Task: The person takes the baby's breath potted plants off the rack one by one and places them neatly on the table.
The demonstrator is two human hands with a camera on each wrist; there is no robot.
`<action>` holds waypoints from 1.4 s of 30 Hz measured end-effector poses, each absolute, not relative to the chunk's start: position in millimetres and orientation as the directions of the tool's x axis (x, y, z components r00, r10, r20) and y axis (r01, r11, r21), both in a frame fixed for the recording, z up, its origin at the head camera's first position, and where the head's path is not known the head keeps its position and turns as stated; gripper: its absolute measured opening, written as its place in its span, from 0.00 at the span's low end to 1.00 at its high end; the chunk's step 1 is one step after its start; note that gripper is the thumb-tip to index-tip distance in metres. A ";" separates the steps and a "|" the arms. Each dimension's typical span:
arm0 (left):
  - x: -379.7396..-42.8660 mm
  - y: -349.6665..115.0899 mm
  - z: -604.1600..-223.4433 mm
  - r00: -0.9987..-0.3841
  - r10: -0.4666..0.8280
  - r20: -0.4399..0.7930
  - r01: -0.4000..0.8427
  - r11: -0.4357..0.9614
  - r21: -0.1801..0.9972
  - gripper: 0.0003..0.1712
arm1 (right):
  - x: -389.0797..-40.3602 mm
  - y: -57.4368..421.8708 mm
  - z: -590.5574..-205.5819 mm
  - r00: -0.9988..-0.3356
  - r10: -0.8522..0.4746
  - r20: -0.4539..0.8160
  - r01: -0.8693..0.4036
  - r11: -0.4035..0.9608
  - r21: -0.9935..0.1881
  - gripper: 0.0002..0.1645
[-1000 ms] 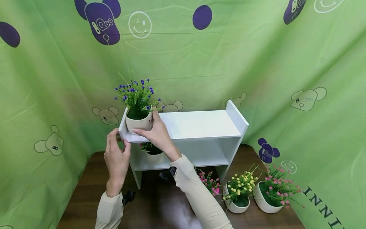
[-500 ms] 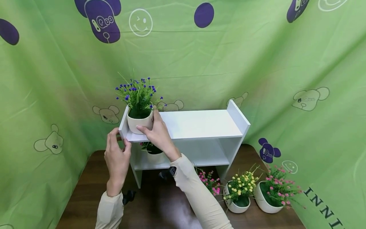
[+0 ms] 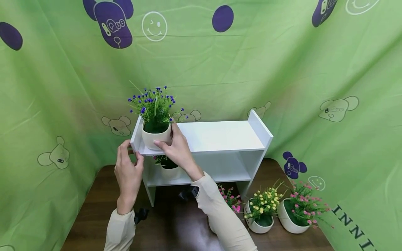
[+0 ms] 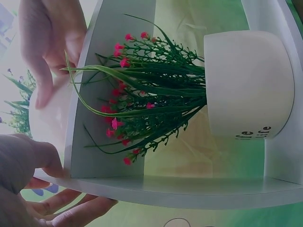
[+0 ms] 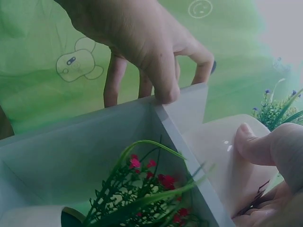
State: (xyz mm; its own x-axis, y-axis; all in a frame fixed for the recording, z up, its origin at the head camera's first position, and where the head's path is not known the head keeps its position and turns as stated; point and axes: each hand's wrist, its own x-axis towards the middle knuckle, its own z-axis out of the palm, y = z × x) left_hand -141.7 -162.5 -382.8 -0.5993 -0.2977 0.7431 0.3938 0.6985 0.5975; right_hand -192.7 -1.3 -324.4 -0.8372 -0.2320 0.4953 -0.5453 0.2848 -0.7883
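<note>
A white pot of blue-purple flowers (image 3: 155, 137) stands at the left end of the white shelf's top board (image 3: 220, 136). My right hand (image 3: 180, 148) grips this pot from its right side, the thumb across the front. With its thumb and fingers, my left hand (image 3: 129, 170) pinches the shelf's left side panel (image 3: 135, 137) at the front corner. Below, on the middle board, sits a white pot of pink-red flowers (image 4: 251, 85), partly hidden by my right hand in the head view. Lettering shows on its side in the left wrist view.
On the brown table (image 3: 94, 202), right of the shelf, stand a pot of yellow flowers (image 3: 262, 209) and a pot of pink flowers (image 3: 293, 218). Another pink-flowered plant (image 3: 231, 200) is partly behind my right sleeve. A green printed curtain (image 3: 201, 69) surrounds the table.
The pot of blue-purple flowers has shifted slightly right and toward me in my right hand, away from the side panel. My left hand stays on the panel.
</note>
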 end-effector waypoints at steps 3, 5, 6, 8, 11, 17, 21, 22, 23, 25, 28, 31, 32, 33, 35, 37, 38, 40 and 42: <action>-141.8 -161.9 -382.4 -0.599 -0.297 0.744 0.397 0.696 0.598 0.25 | -188.4 4.8 -323.7 -0.832 -0.230 0.505 -0.553 0.280 -0.785 0.43; -141.9 -161.7 -382.5 -0.600 -0.298 0.743 0.398 0.694 0.600 0.25 | -185.7 8.8 -324.1 -0.829 -0.232 0.509 -0.557 0.273 -0.784 0.39; -141.9 -161.8 -382.5 -0.601 -0.299 0.742 0.398 0.692 0.601 0.25 | -184.2 10.8 -324.3 -0.829 -0.232 0.509 -0.557 0.269 -0.786 0.38; -142.5 -162.0 -383.0 -0.602 -0.300 0.740 0.397 0.692 0.603 0.24 | -181.5 14.7 -324.6 -0.827 -0.233 0.511 -0.560 0.261 -0.787 0.38; -142.9 -162.4 -383.1 -0.598 -0.302 0.742 0.395 0.694 0.601 0.23 | -176.8 21.0 -323.9 -0.829 -0.234 0.508 -0.557 0.251 -0.792 0.38; -143.2 -162.9 -383.8 -0.584 -0.309 0.751 0.394 0.701 0.595 0.23 | -164.0 34.1 -323.6 -0.838 -0.229 0.495 -0.543 0.264 -0.797 0.36; -143.2 -162.3 -383.1 -0.585 -0.308 0.750 0.393 0.701 0.595 0.24 | -154.7 43.3 -326.0 -0.837 -0.242 0.491 -0.541 0.229 -0.809 0.38; -143.0 -162.2 -382.8 -0.587 -0.308 0.749 0.393 0.701 0.596 0.24 | -152.7 45.5 -327.1 -0.838 -0.244 0.488 -0.538 0.224 -0.812 0.38; -142.8 -162.1 -382.7 -0.588 -0.307 0.748 0.392 0.700 0.596 0.23 | -150.0 47.7 -327.9 -0.841 -0.247 0.482 -0.533 0.219 -0.817 0.37; -142.7 -161.9 -382.7 -0.591 -0.307 0.746 0.390 0.701 0.597 0.23 | -144.8 52.0 -329.7 -0.845 -0.251 0.472 -0.525 0.220 -0.822 0.35; -142.3 -161.7 -382.6 -0.592 -0.309 0.745 0.388 0.701 0.599 0.23 | -137.1 58.0 -332.0 -0.851 -0.250 0.461 -0.512 0.200 -0.836 0.36; -142.9 -161.7 -382.7 -0.590 -0.311 0.745 0.388 0.701 0.599 0.24 | -128.5 63.7 -334.0 -0.854 -0.244 0.460 -0.506 0.182 -0.843 0.38; -143.0 -161.7 -382.8 -0.589 -0.312 0.745 0.387 0.700 0.600 0.24 | -125.5 65.5 -334.7 -0.855 -0.242 0.459 -0.505 0.180 -0.844 0.38; -143.2 -161.7 -382.8 -0.588 -0.313 0.746 0.388 0.700 0.600 0.24 | -122.4 67.1 -335.6 -0.856 -0.240 0.458 -0.502 0.178 -0.846 0.38; -143.4 -161.8 -383.1 -0.590 -0.314 0.744 0.387 0.699 0.602 0.24 | -115.7 70.2 -337.3 -0.859 -0.239 0.453 -0.497 0.176 -0.850 0.37; -143.3 -161.7 -383.3 -0.591 -0.314 0.743 0.386 0.699 0.602 0.24 | -109.1 72.9 -339.2 -0.861 -0.237 0.450 -0.493 0.173 -0.853 0.38; -143.1 -161.6 -383.2 -0.592 -0.314 0.742 0.384 0.699 0.603 0.24 | -105.8 74.4 -340.5 -0.862 -0.237 0.448 -0.491 0.173 -0.854 0.39; -143.1 -161.7 -383.4 -0.592 -0.311 0.743 0.385 0.701 0.600 0.25 | -99.4 77.1 -343.7 -0.866 -0.231 0.443 -0.486 0.178 -0.856 0.41; -143.4 -161.9 -383.5 -0.590 -0.311 0.745 0.385 0.703 0.598 0.24 | -93.0 80.0 -347.2 -0.875 -0.222 0.431 -0.473 0.196 -0.859 0.42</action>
